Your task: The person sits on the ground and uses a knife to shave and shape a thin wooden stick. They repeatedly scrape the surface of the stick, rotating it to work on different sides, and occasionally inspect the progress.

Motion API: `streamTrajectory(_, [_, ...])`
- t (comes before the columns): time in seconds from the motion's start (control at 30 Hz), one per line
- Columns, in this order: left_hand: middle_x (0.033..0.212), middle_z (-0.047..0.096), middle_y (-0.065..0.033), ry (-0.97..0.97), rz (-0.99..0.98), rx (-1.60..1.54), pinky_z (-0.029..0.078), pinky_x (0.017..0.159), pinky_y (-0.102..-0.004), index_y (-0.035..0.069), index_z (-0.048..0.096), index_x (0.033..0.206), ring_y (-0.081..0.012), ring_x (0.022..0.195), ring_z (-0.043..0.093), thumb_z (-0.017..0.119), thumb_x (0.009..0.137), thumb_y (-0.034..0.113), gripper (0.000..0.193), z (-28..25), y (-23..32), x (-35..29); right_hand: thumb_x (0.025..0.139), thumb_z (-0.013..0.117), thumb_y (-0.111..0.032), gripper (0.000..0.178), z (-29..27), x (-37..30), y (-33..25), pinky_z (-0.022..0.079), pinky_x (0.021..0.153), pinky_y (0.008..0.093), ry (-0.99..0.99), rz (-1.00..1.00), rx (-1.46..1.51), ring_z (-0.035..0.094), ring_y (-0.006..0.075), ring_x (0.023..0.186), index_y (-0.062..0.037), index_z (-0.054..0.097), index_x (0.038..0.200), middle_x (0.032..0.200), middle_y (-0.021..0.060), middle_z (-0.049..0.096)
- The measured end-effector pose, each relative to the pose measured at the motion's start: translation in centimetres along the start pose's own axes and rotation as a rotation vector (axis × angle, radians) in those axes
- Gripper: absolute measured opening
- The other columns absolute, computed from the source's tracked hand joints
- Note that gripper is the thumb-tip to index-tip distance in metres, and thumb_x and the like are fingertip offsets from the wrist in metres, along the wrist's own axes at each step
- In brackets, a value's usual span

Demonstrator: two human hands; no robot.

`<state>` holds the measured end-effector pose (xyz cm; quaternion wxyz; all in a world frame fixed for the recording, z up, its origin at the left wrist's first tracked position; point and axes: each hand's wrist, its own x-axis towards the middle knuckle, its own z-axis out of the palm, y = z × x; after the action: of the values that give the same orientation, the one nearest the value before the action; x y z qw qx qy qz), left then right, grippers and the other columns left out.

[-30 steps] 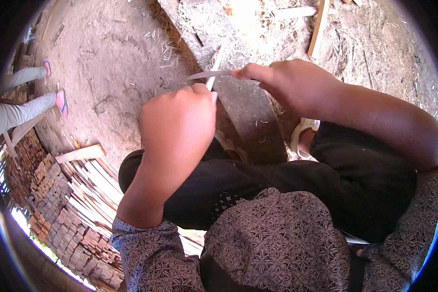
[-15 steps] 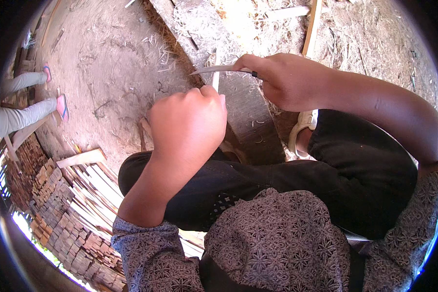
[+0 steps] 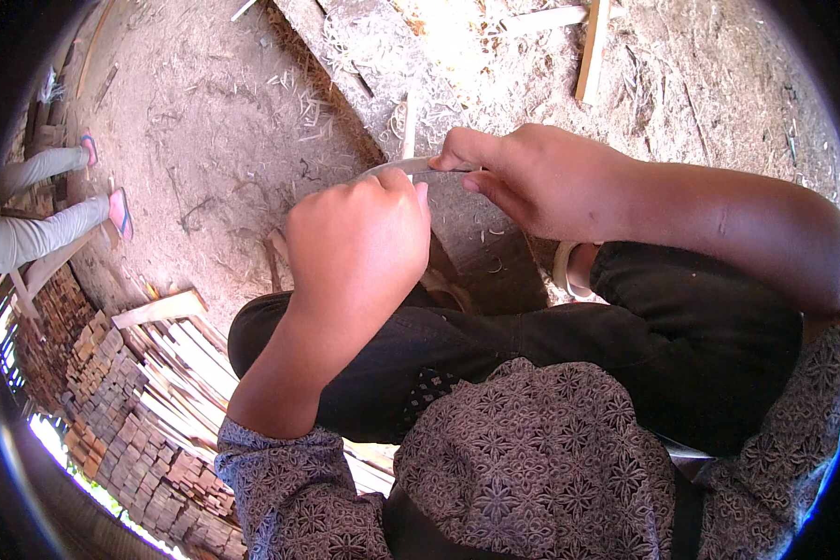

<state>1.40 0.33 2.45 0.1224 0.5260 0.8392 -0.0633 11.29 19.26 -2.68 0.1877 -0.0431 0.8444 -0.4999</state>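
Observation:
My left hand point(image 3: 359, 233) is closed in a fist around a thin pale wooden stick point(image 3: 410, 126), whose far end points away from me over the plank. With its fingers wrapped on the handle, my right hand point(image 3: 551, 177) grips a knife point(image 3: 403, 166). The curved grey blade lies across the stick just beyond my left knuckles, its tip partly behind them. Most of the handle is hidden in my right hand. Below both hands lies a dark wooden plank point(image 3: 490, 247), with curled shavings scattered over its far part.
Stacked wood pieces point(image 3: 154, 434) and long pale strips point(image 3: 191, 373) lie at the lower left. A person's legs in light trousers point(image 3: 61, 215) and sandals are at the far left. A wooden bar point(image 3: 592, 56) lies at the upper right on the dusty ground. My crossed legs sit below.
My right hand has drawn the knife toward me along the stick, from beyond my left fist to right against its knuckles. My left hand has barely moved.

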Motion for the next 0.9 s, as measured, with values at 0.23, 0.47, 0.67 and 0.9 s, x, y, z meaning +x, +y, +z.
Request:
streamTrajectory(0.23, [0.058, 0.066, -0.0107, -0.043, -0.024, 0.017, 0.054, 0.050, -0.0401, 0.007, 0.067, 0.074, -0.0286, 0.053, 0.069, 0.065, 0.092, 0.026, 0.026, -0.3, -0.1, 0.0, 0.105, 0.051, -0.016, 0.020, 0.0, 2.4, 5.9, 0.046, 0.058, 0.0489, 0.018, 0.011, -0.186, 0.064, 0.0366, 0.059, -0.0134, 0.046, 0.124, 0.060, 0.0154, 0.057])
streamTrajectory(0.47, [0.058, 0.066, -0.0117, -0.039, -0.058, 0.013, 0.054, 0.050, -0.0410, 0.007, 0.067, 0.073, -0.0297, 0.053, 0.069, 0.065, 0.093, 0.027, 0.028, -0.2, -0.6, -0.1, 0.106, 0.051, -0.018, 0.018, -0.5, 2.3, 3.0, 0.046, 0.058, 0.0465, -0.008, 0.055, -0.148, 0.064, 0.0341, 0.057, -0.0120, 0.047, 0.122, 0.058, 0.0140, 0.056])
streamTrajectory(0.67, [0.059, 0.066, -0.0119, -0.045, -0.035, -0.004, 0.054, 0.051, -0.0403, 0.007, 0.067, 0.073, -0.0297, 0.054, 0.069, 0.065, 0.093, 0.027, 0.028, -0.3, -0.5, 0.1, 0.106, 0.052, -0.020, 0.017, 0.8, 0.5, 1.0, 0.044, 0.056, 0.0476, 0.089, -0.057, -0.019, 0.062, 0.0346, 0.055, -0.0123, 0.049, 0.120, 0.056, 0.0137, 0.054])
streamTrajectory(0.9, [0.057, 0.066, -0.0112, -0.038, -0.021, 0.001, 0.053, 0.050, -0.0396, 0.007, 0.067, 0.073, -0.0283, 0.052, 0.068, 0.065, 0.093, 0.027, 0.027, -0.2, -0.5, -0.1, 0.105, 0.051, -0.025, 0.022, -0.3, 1.6, 1.2, 0.048, 0.064, 0.0540, -0.055, 0.067, -0.031, 0.065, 0.0441, 0.069, -0.0105, 0.049, 0.121, 0.066, 0.0196, 0.060])
